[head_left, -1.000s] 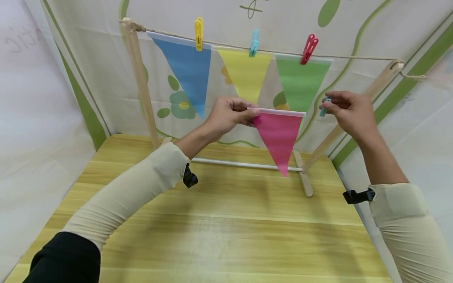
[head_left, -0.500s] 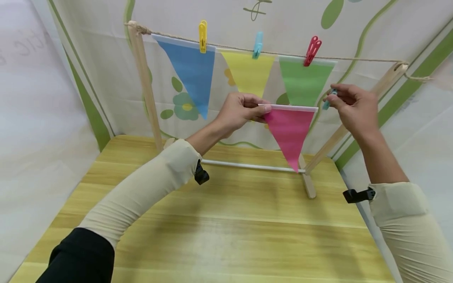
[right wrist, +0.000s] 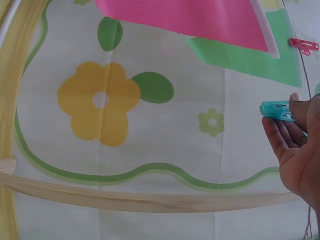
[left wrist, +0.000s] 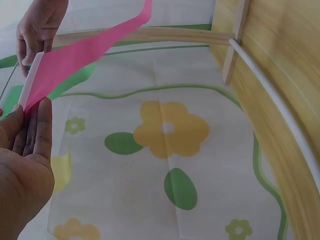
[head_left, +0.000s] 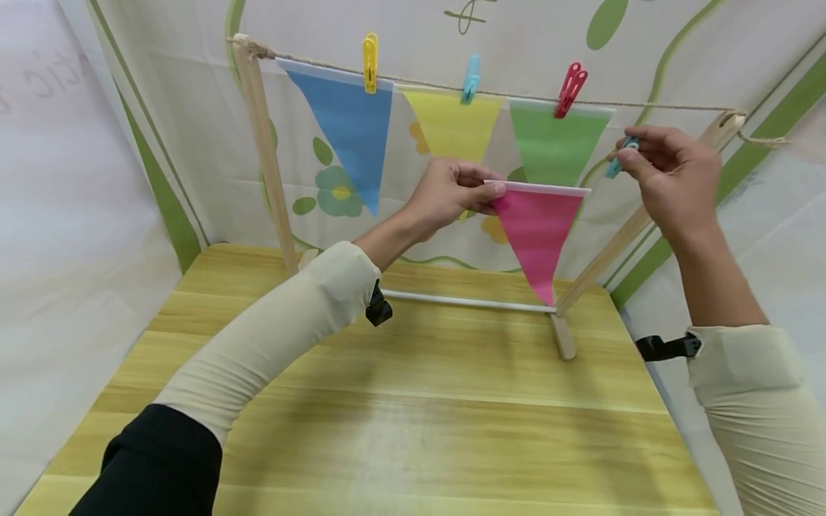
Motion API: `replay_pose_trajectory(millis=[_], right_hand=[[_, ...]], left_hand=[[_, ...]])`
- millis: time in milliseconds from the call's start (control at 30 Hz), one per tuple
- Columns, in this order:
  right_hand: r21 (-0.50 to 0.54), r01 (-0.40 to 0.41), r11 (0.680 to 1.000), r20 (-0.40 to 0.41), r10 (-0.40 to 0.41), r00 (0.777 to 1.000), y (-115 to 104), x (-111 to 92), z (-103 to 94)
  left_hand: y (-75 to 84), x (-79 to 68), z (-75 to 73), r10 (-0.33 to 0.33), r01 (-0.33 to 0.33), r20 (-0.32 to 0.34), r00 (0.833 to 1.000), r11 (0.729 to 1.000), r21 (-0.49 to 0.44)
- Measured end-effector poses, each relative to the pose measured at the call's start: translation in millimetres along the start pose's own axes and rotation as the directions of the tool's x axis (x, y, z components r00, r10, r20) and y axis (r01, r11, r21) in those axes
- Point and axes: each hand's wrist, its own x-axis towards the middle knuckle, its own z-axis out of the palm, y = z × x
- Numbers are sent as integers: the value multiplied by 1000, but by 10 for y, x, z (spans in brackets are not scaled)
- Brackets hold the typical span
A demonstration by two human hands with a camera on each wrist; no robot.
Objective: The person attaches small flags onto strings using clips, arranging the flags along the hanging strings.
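Observation:
Between thumb and fingers, my left hand (head_left: 445, 193) pinches the white top edge of a pink pennant (head_left: 540, 233) at its left corner. The pennant hangs point down in front of the rack, below the string. My right hand (head_left: 680, 179), to the right of it, holds a light blue clothespin (head_left: 622, 159) between thumb and fingers. In the right wrist view the clothespin (right wrist: 276, 110) is apart from the pink pennant (right wrist: 200, 22). On the twine (head_left: 665, 107) hang a blue pennant (head_left: 351, 125), a yellow pennant (head_left: 454, 122) and a green pennant (head_left: 558, 147), partly covered by the pink one.
A yellow clothespin (head_left: 370, 63), a blue clothespin (head_left: 470, 79) and a red clothespin (head_left: 571, 89) grip the hung pennants. Wooden posts (head_left: 264, 150) carry the twine, with a white rod (head_left: 464, 301) low between them. The rack stands on a wood-grain table (head_left: 400, 416) before a printed cloth.
My left hand has moved up and to the right with the pink pennant. My right hand, still holding the blue clothespin, has risen and shifted right.

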Motion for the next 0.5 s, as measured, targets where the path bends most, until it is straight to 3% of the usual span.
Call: replay_pose_trajectory(millis=[133, 333, 500], right_hand=[[49, 30, 998, -21, -29, 999, -69, 24, -26], [241, 97, 966, -85, -78, 993, -157, 40, -17], [245, 198, 949, -149, -165, 975, -238, 47, -4]], left_hand=[[24, 23, 64, -12, 12, 8, 1000, 1000, 0], [67, 58, 151, -32, 32, 12, 999, 999, 2], [96, 104, 218, -6, 5, 16, 1000, 1000, 18]])
